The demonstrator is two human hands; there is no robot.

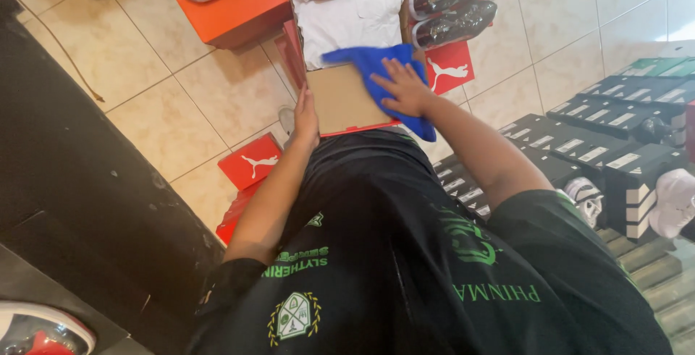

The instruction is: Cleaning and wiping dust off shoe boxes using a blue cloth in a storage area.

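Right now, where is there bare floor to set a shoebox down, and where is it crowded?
Bare tile lies left of the open shoebox, between the orange box and the dark ledge. More bare tile is to the right, beyond the dark shoes. The stacked black boxes crowd the right side.

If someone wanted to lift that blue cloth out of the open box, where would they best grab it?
Probably the loose far corner of the blue cloth, pinched from above: it lies flat over the white paper, clear of the right hand pressing its middle.
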